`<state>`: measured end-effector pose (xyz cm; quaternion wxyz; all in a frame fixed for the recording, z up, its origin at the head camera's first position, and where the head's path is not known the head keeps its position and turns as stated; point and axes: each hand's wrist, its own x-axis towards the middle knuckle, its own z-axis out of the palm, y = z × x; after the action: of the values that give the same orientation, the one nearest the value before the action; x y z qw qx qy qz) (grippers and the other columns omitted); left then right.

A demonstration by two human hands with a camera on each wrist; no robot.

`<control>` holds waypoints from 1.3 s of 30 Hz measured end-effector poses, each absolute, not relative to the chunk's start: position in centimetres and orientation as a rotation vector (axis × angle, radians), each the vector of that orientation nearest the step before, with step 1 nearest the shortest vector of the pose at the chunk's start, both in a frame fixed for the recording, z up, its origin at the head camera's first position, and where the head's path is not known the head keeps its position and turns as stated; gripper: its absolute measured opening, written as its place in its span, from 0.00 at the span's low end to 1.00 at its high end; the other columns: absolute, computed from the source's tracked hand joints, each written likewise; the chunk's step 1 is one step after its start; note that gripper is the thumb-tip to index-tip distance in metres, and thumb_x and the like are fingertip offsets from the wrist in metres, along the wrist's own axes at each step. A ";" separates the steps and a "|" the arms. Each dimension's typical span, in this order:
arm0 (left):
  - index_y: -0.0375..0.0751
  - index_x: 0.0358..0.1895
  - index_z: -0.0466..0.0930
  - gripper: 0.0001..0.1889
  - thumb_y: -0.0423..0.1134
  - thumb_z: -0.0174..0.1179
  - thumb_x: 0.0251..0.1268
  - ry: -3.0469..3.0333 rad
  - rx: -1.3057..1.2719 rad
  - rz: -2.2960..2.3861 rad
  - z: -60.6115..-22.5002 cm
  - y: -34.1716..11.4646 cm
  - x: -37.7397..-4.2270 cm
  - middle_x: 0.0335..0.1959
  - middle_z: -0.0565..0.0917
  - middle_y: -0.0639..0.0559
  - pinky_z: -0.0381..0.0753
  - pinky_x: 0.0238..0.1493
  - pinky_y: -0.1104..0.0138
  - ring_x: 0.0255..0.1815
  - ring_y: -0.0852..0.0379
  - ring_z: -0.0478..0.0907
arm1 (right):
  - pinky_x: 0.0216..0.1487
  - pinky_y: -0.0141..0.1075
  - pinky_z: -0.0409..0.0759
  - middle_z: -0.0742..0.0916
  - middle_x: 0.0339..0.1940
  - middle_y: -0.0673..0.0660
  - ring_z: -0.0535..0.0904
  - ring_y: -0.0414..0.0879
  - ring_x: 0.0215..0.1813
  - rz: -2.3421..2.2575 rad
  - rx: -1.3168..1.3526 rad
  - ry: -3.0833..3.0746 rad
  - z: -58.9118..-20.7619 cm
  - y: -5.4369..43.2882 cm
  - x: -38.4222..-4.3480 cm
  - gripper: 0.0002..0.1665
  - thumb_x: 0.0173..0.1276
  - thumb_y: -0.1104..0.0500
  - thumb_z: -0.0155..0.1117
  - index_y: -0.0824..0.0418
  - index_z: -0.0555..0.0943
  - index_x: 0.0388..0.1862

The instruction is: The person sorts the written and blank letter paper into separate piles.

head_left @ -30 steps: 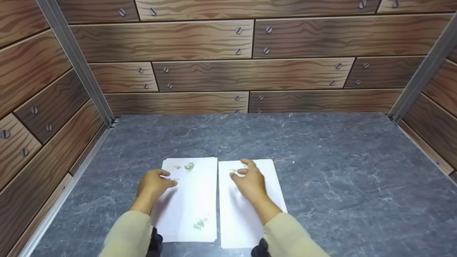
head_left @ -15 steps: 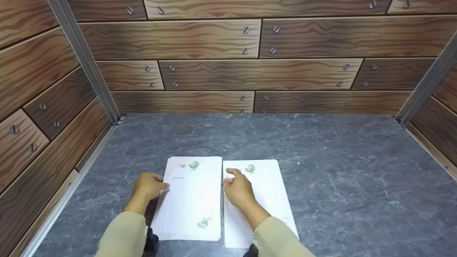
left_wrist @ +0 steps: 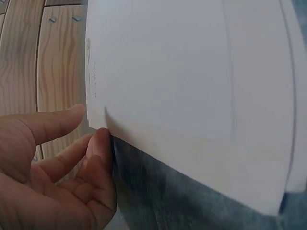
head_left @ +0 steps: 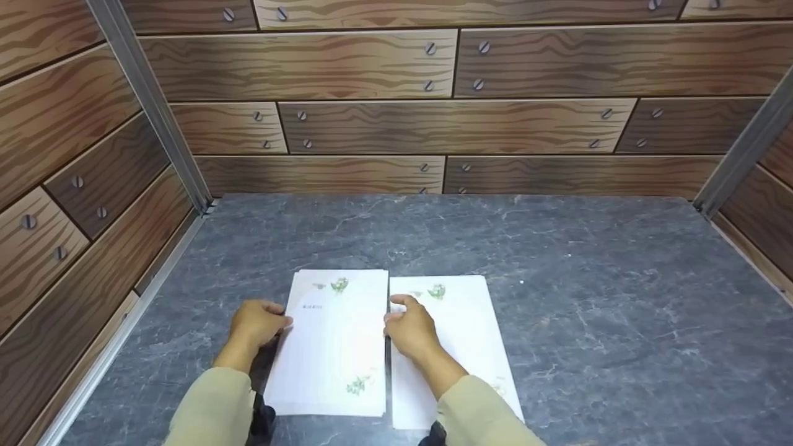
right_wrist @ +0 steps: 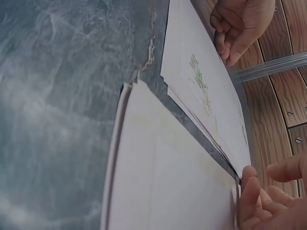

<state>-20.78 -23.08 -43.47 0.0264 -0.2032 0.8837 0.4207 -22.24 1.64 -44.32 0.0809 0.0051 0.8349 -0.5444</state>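
Note:
Two stacks of white paper sheets with green plant prints lie side by side, a narrow gap between them. At the left edge of the left stack [head_left: 337,347] is my left hand [head_left: 255,323]. In the left wrist view its fingertips [left_wrist: 100,139] meet the paper's edge, and the thumb stands apart from them. My right hand [head_left: 414,327] is over the right stack [head_left: 461,334], hiding part of it. Its fingertips [right_wrist: 249,175] reach the left stack's right edge, with the thumb raised away in the right wrist view.
Both stacks lie on a dark grey marbled table [head_left: 607,310]. Wood-plank-patterned walls [head_left: 372,124] stand at the back and sides, with grey metal posts [head_left: 152,105] in the corners. Some sheets in the left stack jut out slightly at its near end.
My left hand has drawn back from over the left stack to its left edge. The right hand has shifted left across the right stack to the gap. The view has turned slightly.

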 end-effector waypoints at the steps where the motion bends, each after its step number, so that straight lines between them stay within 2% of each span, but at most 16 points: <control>1: 0.25 0.51 0.78 0.18 0.32 0.64 0.59 2.726 -0.632 1.313 -43.5 -23.1 -20.8 0.35 0.83 0.39 0.80 0.37 0.58 0.35 0.48 0.81 | 0.24 0.32 0.75 0.84 0.38 0.58 0.78 0.44 0.27 -1.646 0.029 2.466 -44.4 1.6 -22.3 0.30 0.60 0.70 0.59 0.67 0.70 0.64; 3: 0.25 0.51 0.78 0.18 0.32 0.64 0.59 2.708 -0.644 1.339 -43.5 -23.1 -20.7 0.35 0.83 0.39 0.79 0.37 0.57 0.35 0.48 0.81 | 0.18 0.29 0.71 0.84 0.36 0.58 0.74 0.42 0.21 -1.673 0.054 2.421 -44.4 1.5 -22.3 0.31 0.59 0.71 0.59 0.67 0.70 0.64; 5: 0.26 0.50 0.78 0.17 0.32 0.64 0.59 2.711 -0.652 1.332 -43.5 -23.0 -20.7 0.35 0.83 0.39 0.79 0.36 0.58 0.34 0.49 0.81 | 0.19 0.29 0.72 0.84 0.38 0.58 0.75 0.42 0.22 -1.670 0.064 2.427 -44.4 1.5 -22.2 0.31 0.59 0.71 0.58 0.67 0.69 0.64; 8: 0.27 0.50 0.79 0.17 0.33 0.63 0.59 2.731 -0.649 1.292 -43.4 -23.1 -20.7 0.37 0.83 0.38 0.79 0.36 0.57 0.34 0.48 0.81 | 0.31 0.34 0.80 0.84 0.42 0.61 0.81 0.48 0.34 -1.632 0.055 2.487 -44.2 1.3 -22.2 0.29 0.61 0.69 0.58 0.69 0.69 0.64; 11: 0.26 0.50 0.79 0.17 0.33 0.63 0.59 2.754 -0.636 1.267 -43.2 -23.2 -20.8 0.37 0.83 0.38 0.79 0.37 0.56 0.35 0.47 0.81 | 0.47 0.42 0.79 0.83 0.46 0.63 0.80 0.55 0.48 -1.606 0.037 2.515 -43.9 1.4 -22.1 0.29 0.63 0.67 0.58 0.70 0.68 0.63; 12: 0.26 0.50 0.79 0.17 0.33 0.63 0.59 2.753 -0.634 1.271 -43.2 -23.2 -20.8 0.36 0.84 0.39 0.79 0.37 0.56 0.35 0.47 0.81 | 0.45 0.42 0.79 0.82 0.46 0.63 0.81 0.54 0.47 -1.619 0.042 2.494 -43.8 1.5 -22.1 0.29 0.63 0.67 0.58 0.70 0.68 0.63; 15: 0.25 0.50 0.79 0.17 0.32 0.63 0.58 2.748 -0.637 1.293 -43.3 -23.2 -20.8 0.33 0.84 0.40 0.79 0.38 0.57 0.35 0.48 0.82 | 0.33 0.35 0.80 0.83 0.43 0.61 0.80 0.47 0.33 -1.676 0.068 2.414 -43.9 1.6 -22.2 0.30 0.61 0.68 0.58 0.70 0.68 0.64; 18: 0.26 0.50 0.79 0.17 0.32 0.64 0.58 2.749 -0.642 1.298 -43.3 -23.2 -20.8 0.33 0.84 0.40 0.79 0.38 0.57 0.35 0.48 0.82 | 0.19 0.28 0.72 0.83 0.40 0.60 0.73 0.40 0.19 -1.722 0.100 2.360 -44.2 1.6 -22.4 0.30 0.60 0.70 0.57 0.70 0.69 0.64; 23: 0.25 0.49 0.79 0.18 0.29 0.66 0.55 2.766 -0.630 1.288 -43.6 -23.2 -20.8 0.40 0.82 0.34 0.79 0.40 0.55 0.38 0.44 0.81 | 0.17 0.27 0.70 0.84 0.36 0.60 0.73 0.40 0.19 -1.740 0.121 2.329 -44.4 1.5 -22.6 0.29 0.61 0.70 0.58 0.68 0.69 0.64; 26: 0.24 0.48 0.78 0.19 0.29 0.67 0.52 2.767 -0.627 1.298 -43.9 -23.3 -20.7 0.41 0.81 0.34 0.79 0.39 0.55 0.38 0.43 0.80 | 0.18 0.27 0.71 0.83 0.34 0.60 0.73 0.41 0.20 -1.737 0.125 2.306 -44.5 1.3 -22.6 0.30 0.61 0.70 0.58 0.68 0.69 0.64; 28: 0.24 0.48 0.78 0.19 0.30 0.67 0.52 2.767 -0.631 1.296 -43.9 -23.3 -20.7 0.41 0.81 0.34 0.79 0.39 0.55 0.37 0.44 0.80 | 0.22 0.29 0.74 0.83 0.36 0.60 0.76 0.42 0.24 -1.716 0.112 2.336 -44.4 1.2 -22.4 0.30 0.61 0.69 0.58 0.68 0.69 0.64; 31: 0.25 0.48 0.79 0.19 0.30 0.67 0.52 2.772 -0.635 1.279 -43.8 -23.3 -20.6 0.41 0.81 0.35 0.79 0.40 0.55 0.37 0.44 0.80 | 0.33 0.35 0.80 0.83 0.42 0.62 0.81 0.49 0.36 -1.669 0.077 2.425 -44.2 1.2 -22.2 0.28 0.62 0.69 0.57 0.69 0.69 0.63; 34: 0.26 0.49 0.79 0.18 0.30 0.67 0.53 2.776 -0.644 1.259 -43.6 -23.3 -20.7 0.41 0.82 0.36 0.78 0.40 0.54 0.38 0.44 0.80 | 0.46 0.41 0.80 0.82 0.48 0.65 0.80 0.57 0.50 -1.635 0.058 2.489 -44.0 1.4 -22.2 0.28 0.62 0.67 0.58 0.70 0.69 0.63; 39: 0.27 0.48 0.80 0.18 0.30 0.66 0.54 2.773 -0.638 1.255 -43.4 -23.3 -20.7 0.41 0.82 0.36 0.78 0.42 0.54 0.40 0.43 0.79 | 0.49 0.45 0.78 0.81 0.50 0.67 0.79 0.60 0.53 -1.630 0.070 2.495 -43.6 1.6 -22.2 0.28 0.63 0.67 0.59 0.71 0.69 0.62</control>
<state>-20.71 -23.30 -43.38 0.0157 -0.2053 0.8916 0.4034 -22.25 1.62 -43.59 0.0802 0.0234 0.8343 -0.5449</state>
